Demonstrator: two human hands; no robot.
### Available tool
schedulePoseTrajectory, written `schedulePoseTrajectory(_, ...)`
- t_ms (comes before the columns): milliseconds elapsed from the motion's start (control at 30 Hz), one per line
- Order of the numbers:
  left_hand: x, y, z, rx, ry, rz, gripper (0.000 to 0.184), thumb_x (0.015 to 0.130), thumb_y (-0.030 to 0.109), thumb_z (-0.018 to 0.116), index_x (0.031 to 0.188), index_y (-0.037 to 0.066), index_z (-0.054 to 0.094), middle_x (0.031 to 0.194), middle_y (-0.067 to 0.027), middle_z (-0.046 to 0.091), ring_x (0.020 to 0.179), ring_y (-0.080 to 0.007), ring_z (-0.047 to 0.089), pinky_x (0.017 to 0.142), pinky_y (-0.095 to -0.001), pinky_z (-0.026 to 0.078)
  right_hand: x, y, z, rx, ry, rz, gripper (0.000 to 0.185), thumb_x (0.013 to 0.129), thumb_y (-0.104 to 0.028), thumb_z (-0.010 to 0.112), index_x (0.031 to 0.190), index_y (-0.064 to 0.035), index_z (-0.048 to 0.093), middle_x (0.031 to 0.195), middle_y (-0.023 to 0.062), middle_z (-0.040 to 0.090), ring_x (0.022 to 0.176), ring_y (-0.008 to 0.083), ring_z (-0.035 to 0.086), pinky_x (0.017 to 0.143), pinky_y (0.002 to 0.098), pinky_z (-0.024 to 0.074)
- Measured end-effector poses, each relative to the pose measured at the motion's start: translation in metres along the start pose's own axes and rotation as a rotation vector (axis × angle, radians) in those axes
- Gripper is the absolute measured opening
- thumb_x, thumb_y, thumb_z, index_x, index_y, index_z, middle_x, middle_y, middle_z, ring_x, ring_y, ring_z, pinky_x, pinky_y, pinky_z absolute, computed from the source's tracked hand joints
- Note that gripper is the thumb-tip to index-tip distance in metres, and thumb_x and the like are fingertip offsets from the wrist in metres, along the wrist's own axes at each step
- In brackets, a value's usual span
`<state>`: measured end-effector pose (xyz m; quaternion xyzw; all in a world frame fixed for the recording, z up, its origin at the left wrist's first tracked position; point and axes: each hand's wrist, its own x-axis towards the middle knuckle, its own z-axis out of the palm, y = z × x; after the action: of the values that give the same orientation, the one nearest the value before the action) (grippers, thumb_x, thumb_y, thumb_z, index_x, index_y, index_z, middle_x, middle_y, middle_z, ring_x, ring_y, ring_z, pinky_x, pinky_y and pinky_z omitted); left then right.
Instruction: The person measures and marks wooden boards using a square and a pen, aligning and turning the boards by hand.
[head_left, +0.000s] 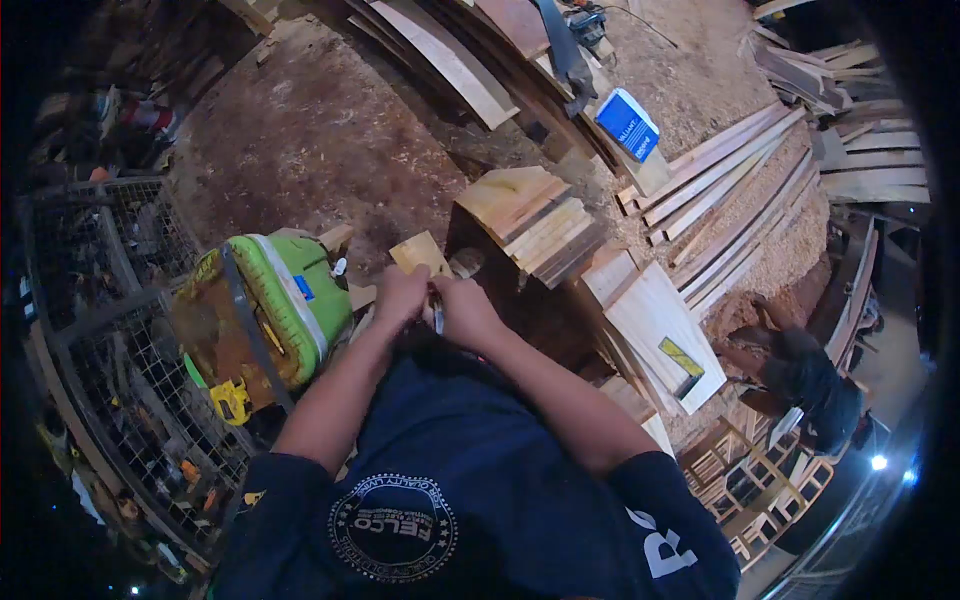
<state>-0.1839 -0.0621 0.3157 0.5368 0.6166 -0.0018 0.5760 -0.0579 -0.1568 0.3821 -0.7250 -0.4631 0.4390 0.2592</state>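
My left hand (404, 292) and my right hand (466, 312) meet in front of my chest, both with fingers closed. Between them shows a small pale, bluish sliver of something (437, 316), too small and hidden to name. A light wooden piece (420, 254) lies just beyond my fingertips; whether either hand touches it I cannot tell. To the left of my left hand is a green cut-open plastic container (290, 290) with a dark strap, dusty brown inside. A yellow tape measure (231, 402) sits at its near edge.
A stack of wooden blocks (525, 222) stands ahead. Right of it, a pale board (660, 325) carries a yellow-black tool (682, 362). A blue record book (628, 125) rests on planks. Another person (815, 385) bends at the right near chair frames (765, 475). Wire mesh (110, 340) stands left.
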Motion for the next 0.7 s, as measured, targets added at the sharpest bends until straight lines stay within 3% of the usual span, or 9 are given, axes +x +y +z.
schedulePoseTrajectory(67, 0.031, -0.014, -0.016, 0.14, 0.063, 0.041, 0.036, 0.084, 0.026, 0.066, 0.092, -0.009, 0.073, 0.08, -0.0228, 0.074, 0.072, -0.032, 0.075, 0.065, -0.0425, 0.058, 0.012, 0.014, 0.001, 0.117, -0.018, -0.085, 0.043, 0.081, -0.022, 0.078, 0.116, 0.0024, 0.069, 0.105, 0.0255, 0.073, 0.097, 0.0434, 0.072, 0.086, 0.0469, 0.0578)
schedulePoseTrajectory(167, 0.061, -0.022, -0.028, 0.364, 0.139, 0.127, 0.036, 0.081, 0.023, 0.068, 0.098, -0.008, 0.074, 0.088, -0.027, 0.074, 0.084, -0.0382, 0.076, 0.076, -0.0457, 0.059, -0.002, 0.04, -0.032, 0.229, 0.009, 0.101, 0.047, 0.084, -0.023, 0.078, 0.125, -0.0019, 0.069, 0.107, 0.0252, 0.074, 0.101, 0.0407, 0.072, 0.089, 0.0464, 0.057)
schedulePoseTrajectory(267, 0.098, -0.011, -0.021, 0.548, 0.031, 0.132, 0.036, 0.079, 0.023, 0.071, 0.105, -0.002, 0.076, 0.1, -0.0258, 0.075, 0.098, -0.0401, 0.073, 0.087, -0.0468, 0.058, -0.047, 0.099, -0.062, 0.072, 0.091, 0.353, 0.047, 0.087, -0.028, 0.077, 0.126, -0.0048, 0.069, 0.11, 0.0224, 0.074, 0.103, 0.0387, 0.072, 0.091, 0.0455, 0.0568)
schedulePoseTrajectory(367, 0.142, 0.021, -0.006, 0.843, -0.129, 0.115, 0.037, 0.08, 0.023, 0.071, 0.108, -0.001, 0.075, 0.107, -0.0256, 0.074, 0.103, -0.038, 0.073, 0.09, -0.0453, 0.058, -0.122, 0.154, -0.07, -0.061, 0.088, 0.573, 0.048, 0.088, -0.034, 0.075, 0.126, -0.0055, 0.07, 0.111, 0.0209, 0.074, 0.105, 0.0392, 0.071, 0.093, 0.046, 0.0562)
schedulePoseTrajectory(500, 0.201, 0.064, 0.014, 1.104, -0.294, 0.168, 0.036, 0.082, 0.023, 0.071, 0.111, 0.0, 0.075, 0.114, -0.0259, 0.072, 0.108, -0.0379, 0.071, 0.093, -0.045, 0.058, -0.233, 0.203, -0.033, -0.192, 0.081, 0.813, 0.042, 0.088, -0.033, 0.073, 0.119, -0.0056, 0.073, 0.106, 0.0223, 0.074, 0.101, 0.0406, 0.071, 0.09, 0.0475, 0.0562)
schedulePoseTrajectory(600, 0.231, 0.091, 0.036, 1.151, -0.366, 0.287, 0.037, 0.083, 0.021, 0.07, 0.112, 0.0, 0.075, 0.116, -0.0257, 0.072, 0.109, -0.0384, 0.071, 0.094, -0.0453, 0.058, -0.274, 0.177, -0.022, 0.03, 0.103, 0.92, 0.039, 0.088, -0.034, 0.072, 0.114, -0.0042, 0.075, 0.104, 0.0235, 0.074, 0.1, 0.0407, 0.072, 0.09, 0.0483, 0.0559)
schedulePoseTrajectory(700, 0.257, 0.102, 0.071, 1.188, -0.364, 0.365, 0.036, 0.082, 0.018, 0.069, 0.112, -0.001, 0.075, 0.116, -0.0256, 0.072, 0.108, -0.0386, 0.071, 0.094, -0.0457, 0.057, -0.297, 0.161, 0.003, 0.031, 0.208, 0.939, 0.04, 0.088, -0.036, 0.072, 0.111, -0.0043, 0.075, 0.104, 0.0247, 0.074, 0.1, 0.0408, 0.072, 0.09, 0.048, 0.0559)
